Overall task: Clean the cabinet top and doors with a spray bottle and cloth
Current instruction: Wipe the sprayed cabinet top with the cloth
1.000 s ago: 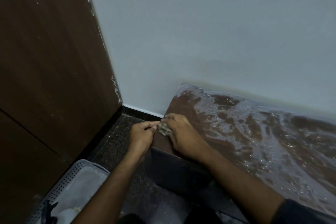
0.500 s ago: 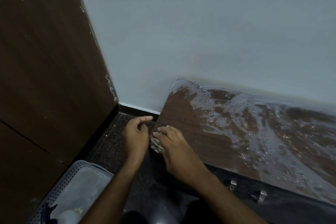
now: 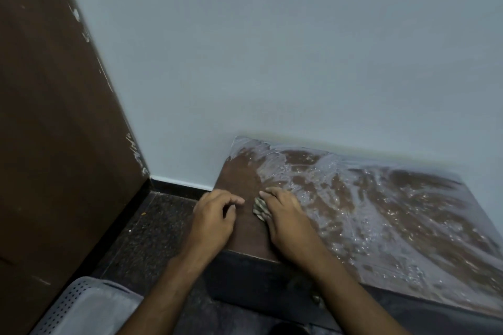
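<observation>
A low brown cabinet top (image 3: 239, 179) stands against the pale wall, most of it smeared with white foamy streaks (image 3: 381, 212); its left strip is wiped bare. My right hand (image 3: 285, 215) presses a small striped cloth (image 3: 260, 209) flat on the top near the left end, only the cloth's edge showing under the fingers. My left hand (image 3: 215, 215) hovers at the cabinet's left edge with curled fingers and holds nothing. The dark cabinet front (image 3: 258, 280) shows below. No spray bottle is in view.
A tall dark brown wooden panel (image 3: 54, 130) fills the left side. Dark speckled floor (image 3: 152, 231) lies between it and the cabinet. A grey perforated basket (image 3: 81, 304) sits at the bottom left. The pale wall (image 3: 272, 49) runs behind.
My right hand with the cloth has slid from the cabinet's left edge back onto the top. My left hand has followed to the cabinet's left edge, fingers curled, and the view has shifted.
</observation>
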`<state>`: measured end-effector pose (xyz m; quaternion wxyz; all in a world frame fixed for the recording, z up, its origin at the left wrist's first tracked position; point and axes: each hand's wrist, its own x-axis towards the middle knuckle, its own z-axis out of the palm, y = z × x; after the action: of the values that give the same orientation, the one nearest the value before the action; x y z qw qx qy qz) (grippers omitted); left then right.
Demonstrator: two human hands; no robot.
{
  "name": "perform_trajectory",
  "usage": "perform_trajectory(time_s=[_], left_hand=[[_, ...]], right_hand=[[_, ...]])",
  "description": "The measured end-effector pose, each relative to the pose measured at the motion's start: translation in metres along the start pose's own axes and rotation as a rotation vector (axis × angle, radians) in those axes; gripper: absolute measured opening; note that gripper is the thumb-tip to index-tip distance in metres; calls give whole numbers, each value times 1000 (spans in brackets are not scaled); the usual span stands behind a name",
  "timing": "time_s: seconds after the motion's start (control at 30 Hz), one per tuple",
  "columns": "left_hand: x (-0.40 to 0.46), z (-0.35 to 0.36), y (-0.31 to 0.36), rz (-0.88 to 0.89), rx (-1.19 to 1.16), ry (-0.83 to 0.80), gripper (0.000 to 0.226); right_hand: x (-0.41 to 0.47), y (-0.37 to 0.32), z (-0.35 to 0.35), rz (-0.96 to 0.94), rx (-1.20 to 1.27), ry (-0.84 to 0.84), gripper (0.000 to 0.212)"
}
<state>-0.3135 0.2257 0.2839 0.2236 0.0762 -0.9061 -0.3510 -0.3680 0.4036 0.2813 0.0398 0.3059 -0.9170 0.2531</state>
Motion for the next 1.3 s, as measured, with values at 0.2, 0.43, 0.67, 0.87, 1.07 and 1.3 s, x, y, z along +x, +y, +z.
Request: perform_trajectory(time_s=[0.2,0.43,0.67,0.87,1.07,1.3], left_hand=[[14,-6,-4,-44,-18,10,29],[38,27,8,108,-69,-176,22],[49,64,21,167,-37,-271,19],[44,56,35,181,96,-294,22],[22,58,45,105,140,-204,23],[8,54,58,60,206,-182,23]], right_hand=[[-21,-5,-2,-84,54,-93,42],[-17,58,-31,70,-21,68,42],[-38,39,-16,37,-2,-22,47],[40,96,-40,296,-26,57,42],[-35,41,-23,82,46,22,44],[-41,50,-36,4,43,-2,48]])
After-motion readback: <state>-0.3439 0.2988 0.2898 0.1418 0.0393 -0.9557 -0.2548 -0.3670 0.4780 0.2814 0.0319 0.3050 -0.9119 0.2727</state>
